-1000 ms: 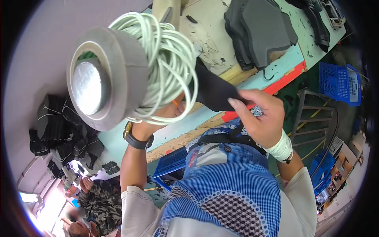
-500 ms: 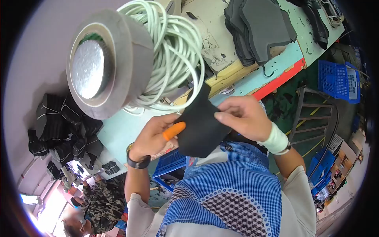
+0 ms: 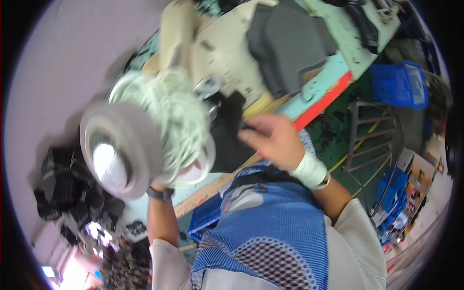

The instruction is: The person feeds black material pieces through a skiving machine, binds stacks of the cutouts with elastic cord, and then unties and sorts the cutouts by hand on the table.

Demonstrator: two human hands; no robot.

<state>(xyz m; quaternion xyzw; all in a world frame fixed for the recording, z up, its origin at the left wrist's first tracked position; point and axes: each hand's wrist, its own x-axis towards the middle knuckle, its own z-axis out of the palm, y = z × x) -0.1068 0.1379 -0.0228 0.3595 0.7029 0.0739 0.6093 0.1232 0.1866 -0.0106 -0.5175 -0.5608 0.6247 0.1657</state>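
A flat black cut piece of sheet material (image 3: 224, 145) lies below the metal machine part (image 3: 210, 86), its left side hidden behind the coil of pale cable (image 3: 181, 116). My right hand (image 3: 275, 140) pinches the piece's right edge between thumb and fingers, slightly blurred. Of my left hand (image 3: 157, 186) only a sliver by the wrist shows, under a dark watch. The round lamp-like housing and the coil cover its fingers, so what it touches is hidden.
The round grey housing (image 3: 123, 150) hangs close in front at left. A stack of dark grey cut pieces (image 3: 290, 48) sits on the worktable. Blue baskets (image 3: 398, 84), a metal rack (image 3: 369, 137), black bundles (image 3: 72, 183) and a person in camouflage clothing (image 3: 125, 266) are around.
The black piece has moved away from my body, up toward the machine. My left hand has gone behind the coil, and the camera view has shifted, bringing more of the machine into sight.
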